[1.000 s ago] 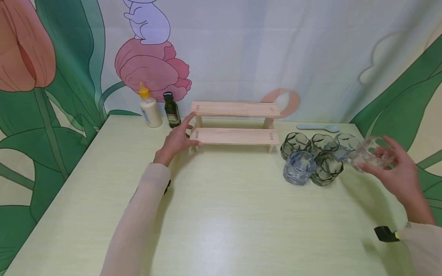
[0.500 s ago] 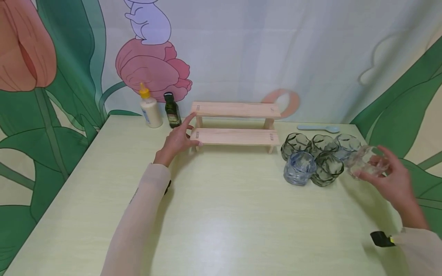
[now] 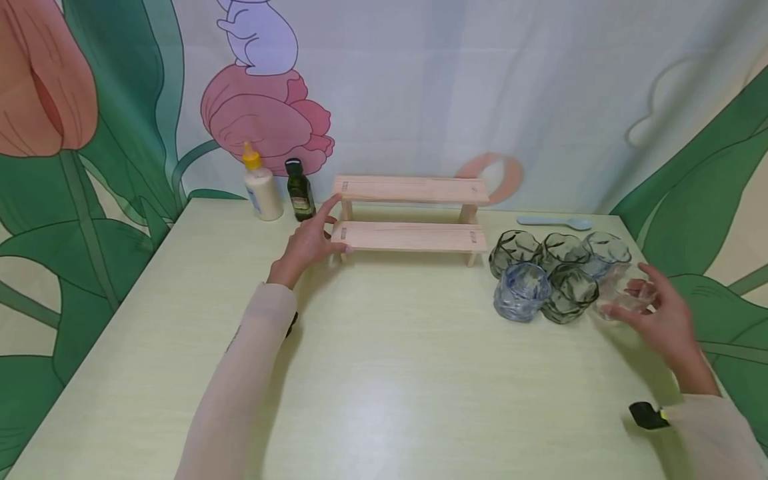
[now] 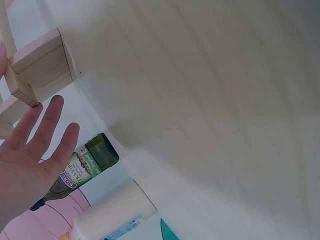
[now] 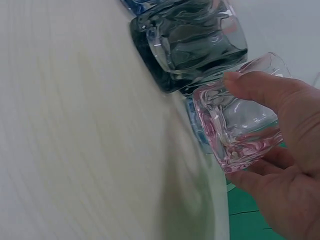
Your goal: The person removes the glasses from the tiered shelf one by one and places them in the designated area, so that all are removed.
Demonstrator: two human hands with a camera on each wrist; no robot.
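Your right hand (image 3: pixel 666 320) grips a clear pink-tinted glass cup (image 3: pixel 621 297), thumb curled over one side and fingers (image 5: pixel 270 172) wrapped beneath and behind it. In the right wrist view the cup lies tilted in your palm, close to the table (image 3: pixel 384 373); whether it touches the surface cannot be told. It sits just beside a cluster of five similar cups: a dark green cup (image 3: pixel 569 293) nearest it, a blue cup (image 3: pixel 521 291) to that one's left, and behind them two more green cups (image 3: pixel 513 248) (image 3: pixel 561 248) and a pale blue cup (image 3: pixel 609 250). The cluster stands at the right rear of the table.

Your left hand (image 3: pixel 309 241) is open, fingers (image 4: pixel 42 127) straight and spread, holding nothing. It rests at the left end of a two-tier wooden shelf (image 3: pixel 411 213), thumb against the lower board and forefinger reaching toward the upper board.

Left of the shelf, against the backdrop, stand a dark olive oil bottle (image 3: pixel 299 191) and a white squeeze bottle with a yellow cap (image 3: pixel 259 184), side by side. A pale blue spoon (image 3: pixel 555 222) lies behind the cups near the table's rear edge.
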